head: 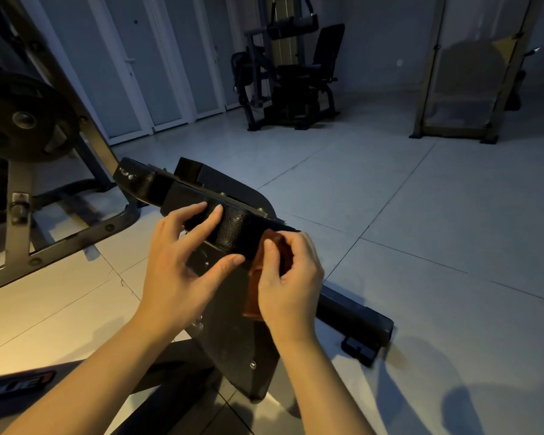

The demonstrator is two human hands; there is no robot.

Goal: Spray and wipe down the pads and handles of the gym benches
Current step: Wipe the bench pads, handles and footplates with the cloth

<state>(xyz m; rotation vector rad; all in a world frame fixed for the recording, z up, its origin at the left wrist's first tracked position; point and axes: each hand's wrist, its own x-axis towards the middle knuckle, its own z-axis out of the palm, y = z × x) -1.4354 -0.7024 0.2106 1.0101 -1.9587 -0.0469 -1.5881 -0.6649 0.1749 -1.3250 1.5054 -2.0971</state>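
A black textured pad (236, 227) of a gym bench runs across the middle of the head view, mounted on a dark metal plate (233, 334). My left hand (182, 265) holds the pad, fingers over its top and thumb under its near edge. My right hand (291, 277) grips a reddish-brown cloth (266, 271) and presses it against the pad's right end. The cloth hangs down below my fingers. No spray bottle is in view.
A weight rack frame with a black plate (25, 120) stands at the left. The bench's black foot bar (355, 318) lies on the tiled floor at the right. A black gym machine (289, 76) and a tall frame (471, 70) stand by the far wall.
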